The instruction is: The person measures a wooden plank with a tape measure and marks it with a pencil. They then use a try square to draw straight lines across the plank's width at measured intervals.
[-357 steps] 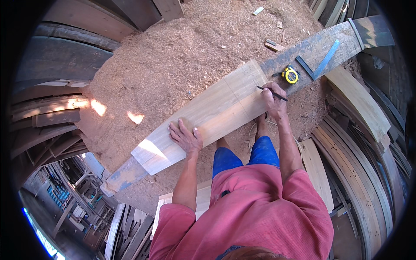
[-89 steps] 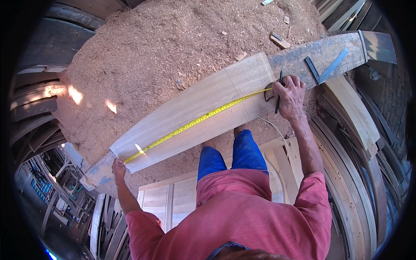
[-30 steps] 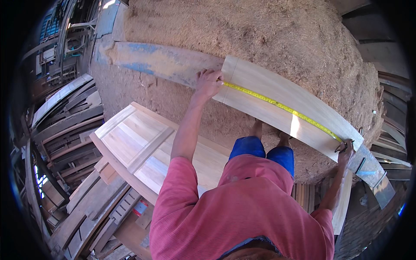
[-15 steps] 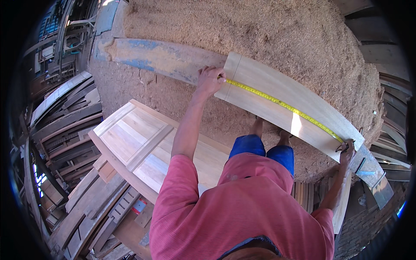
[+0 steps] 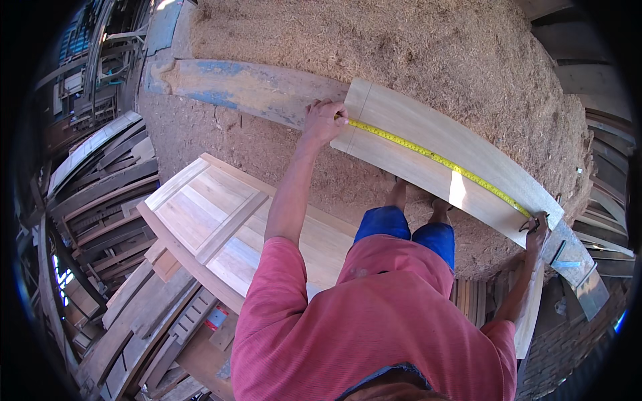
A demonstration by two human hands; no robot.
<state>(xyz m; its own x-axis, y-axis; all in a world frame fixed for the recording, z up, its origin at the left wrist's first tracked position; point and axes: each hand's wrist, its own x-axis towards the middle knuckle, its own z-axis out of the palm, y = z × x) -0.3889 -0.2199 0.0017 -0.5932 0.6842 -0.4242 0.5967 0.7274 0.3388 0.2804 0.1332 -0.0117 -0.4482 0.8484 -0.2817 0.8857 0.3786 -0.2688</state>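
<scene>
A yellow tape measure (image 5: 435, 158) is stretched lengthwise across a long pale wooden board (image 5: 401, 110). At the board's left end, my left hand (image 5: 324, 121) pinches one end of the tape, its fingers curled just past the board's edge. A thin pencil-like line crosses the board close to that end. Down at the right end, my right hand (image 5: 536, 230) is closed round the other end of the tape, low against the board. A small dark part shows between its fingers; the rest of what it grips is hidden.
Left of me lies a panelled wooden door (image 5: 221, 214). A paint-stained plank (image 5: 247, 90) runs beyond the board's left end, and a metal-topped surface with a blue part (image 5: 567, 263) adjoins its right. Sawdust (image 5: 401, 40) is heaped behind; scrap timber (image 5: 140, 301) is stacked left.
</scene>
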